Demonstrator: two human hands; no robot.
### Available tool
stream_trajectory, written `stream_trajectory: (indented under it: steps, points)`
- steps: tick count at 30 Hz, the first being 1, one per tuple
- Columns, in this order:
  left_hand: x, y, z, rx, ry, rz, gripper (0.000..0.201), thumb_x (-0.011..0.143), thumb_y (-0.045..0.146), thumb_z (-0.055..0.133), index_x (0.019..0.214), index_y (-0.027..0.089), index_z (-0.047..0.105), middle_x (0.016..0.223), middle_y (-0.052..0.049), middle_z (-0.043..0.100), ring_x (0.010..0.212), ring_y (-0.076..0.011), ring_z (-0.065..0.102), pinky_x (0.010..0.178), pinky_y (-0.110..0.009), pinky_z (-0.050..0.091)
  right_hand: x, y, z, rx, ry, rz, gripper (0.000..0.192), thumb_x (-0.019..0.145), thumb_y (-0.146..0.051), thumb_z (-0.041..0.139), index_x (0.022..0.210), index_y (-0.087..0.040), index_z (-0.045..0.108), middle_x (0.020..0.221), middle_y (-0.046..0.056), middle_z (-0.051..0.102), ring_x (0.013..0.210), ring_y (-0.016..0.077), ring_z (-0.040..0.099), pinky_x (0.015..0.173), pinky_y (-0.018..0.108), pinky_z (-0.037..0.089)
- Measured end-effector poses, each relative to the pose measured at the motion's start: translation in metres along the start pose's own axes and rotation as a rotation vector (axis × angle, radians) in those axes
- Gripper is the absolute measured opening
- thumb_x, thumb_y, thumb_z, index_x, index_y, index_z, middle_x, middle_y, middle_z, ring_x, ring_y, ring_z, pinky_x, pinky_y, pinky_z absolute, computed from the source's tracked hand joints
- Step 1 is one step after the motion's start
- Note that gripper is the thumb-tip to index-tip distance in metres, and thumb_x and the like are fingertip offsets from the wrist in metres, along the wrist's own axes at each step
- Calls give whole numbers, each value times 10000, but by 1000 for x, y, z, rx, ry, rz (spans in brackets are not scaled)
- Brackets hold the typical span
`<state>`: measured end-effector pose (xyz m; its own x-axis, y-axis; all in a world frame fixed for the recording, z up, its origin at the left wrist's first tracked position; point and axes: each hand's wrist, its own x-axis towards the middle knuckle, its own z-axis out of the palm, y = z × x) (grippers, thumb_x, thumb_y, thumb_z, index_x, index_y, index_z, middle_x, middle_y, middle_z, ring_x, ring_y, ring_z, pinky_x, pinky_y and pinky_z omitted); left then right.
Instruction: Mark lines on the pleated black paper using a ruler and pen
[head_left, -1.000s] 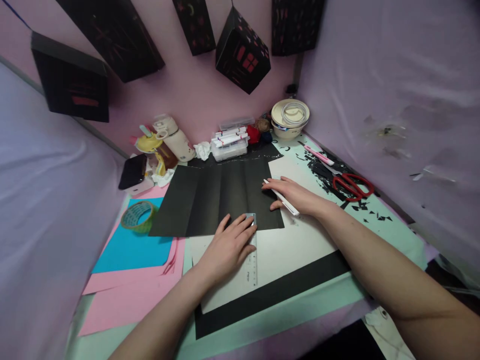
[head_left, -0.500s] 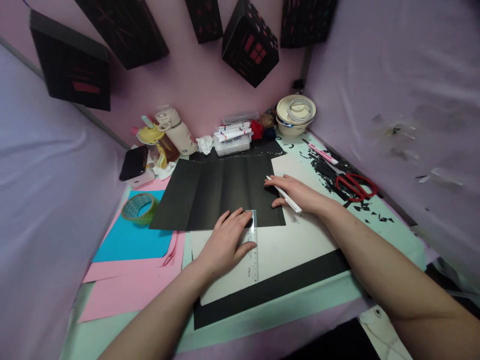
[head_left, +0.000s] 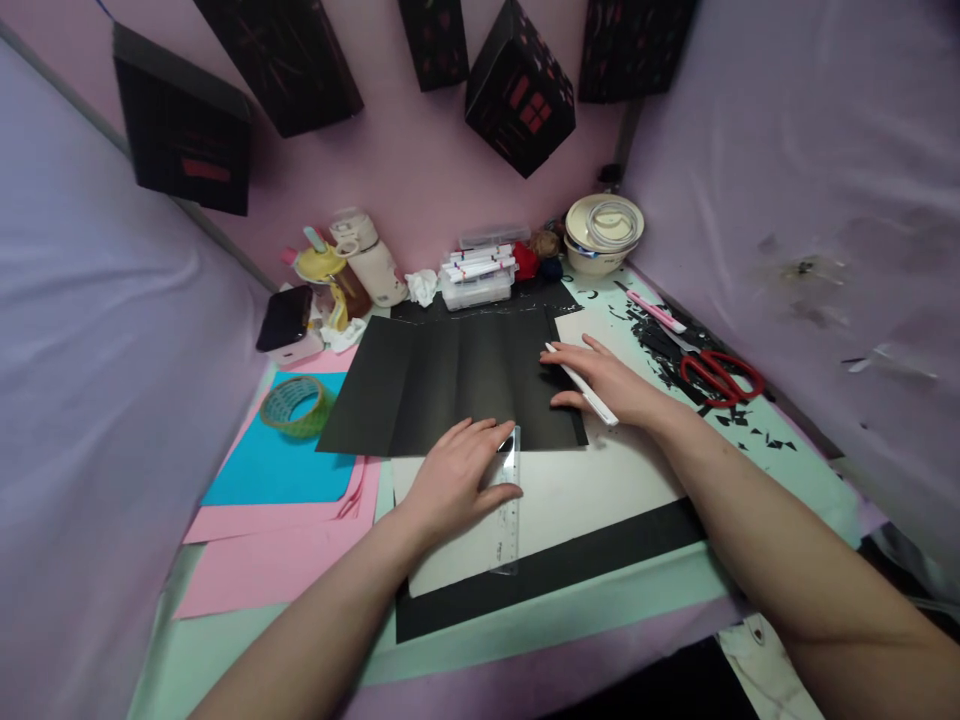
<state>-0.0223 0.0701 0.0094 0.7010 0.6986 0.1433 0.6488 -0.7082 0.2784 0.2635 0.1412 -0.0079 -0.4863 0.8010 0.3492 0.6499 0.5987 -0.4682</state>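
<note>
A creased sheet of black paper (head_left: 431, 385) lies across the white board (head_left: 600, 475). At its lower edge my left hand (head_left: 461, 465) is closed on a clear ruler (head_left: 510, 525), fingers and thumb against it. The ruler's far end overlaps the black sheet; its near end reaches a black strip (head_left: 555, 565) along the board's front. My right hand (head_left: 600, 380) rests at the sheet's right edge, fingertips on the paper. A white pen (head_left: 589, 388) is held in that hand, its body slanting across the fingers.
Green tape (head_left: 307, 420) sits on blue and pink sheets at the left. Red scissors (head_left: 720, 378), a pink craft knife (head_left: 656, 312) and black scraps lie at the right. Behind stand a bottle (head_left: 375, 270), markers (head_left: 480, 265) and a lidded bowl (head_left: 600, 255). Black boxes (head_left: 521, 100) hang overhead.
The view has shifted, so everything appears farther right. My left hand and the ruler have come slightly toward me relative to the black sheet. My right hand keeps the pen at the sheet's edge.
</note>
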Motion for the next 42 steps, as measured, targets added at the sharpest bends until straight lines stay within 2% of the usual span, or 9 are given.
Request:
stream_trajectory:
  steps: [3, 9, 12, 42]
  points:
    - [1, 1, 0, 20, -12, -18, 718, 826, 539, 634, 1398, 175, 399, 1421, -114, 503, 1365, -272, 390, 1130, -455, 321, 1, -10, 3, 11, 45, -41, 498, 842, -438, 634, 1295, -258, 530, 1288, 88, 626, 1300, 264, 494, 1167, 549, 203]
    - [2, 0, 2, 73, -55, -27, 652, 851, 608, 550, 1317, 154, 513, 1424, -119, 501, 1377, -285, 371, 1141, -473, 293, 0, -20, 12, 74, -129, -67, 565, 788, -475, 681, 1293, -264, 541, 1331, 92, 597, 1317, 289, 472, 1154, 558, 223]
    - [2, 0, 2, 84, -54, -23, 643, 856, 625, 526, 1305, 165, 532, 1424, -113, 503, 1376, -289, 371, 1140, -477, 289, -1, -19, 13, 85, -161, -53, 629, 768, -518, 688, 1321, -271, 516, 1363, 92, 571, 1338, 296, 443, 1154, 561, 217]
    - [4, 2, 3, 93, -80, -84, 630, 899, 584, 483, 1383, 181, 467, 1467, -111, 451, 1381, -281, 366, 1125, -466, 310, 0, -18, 13, 100, -193, -27, 680, 757, -545, 691, 1348, -274, 491, 1405, 108, 527, 1357, 307, 415, 1135, 563, 239]
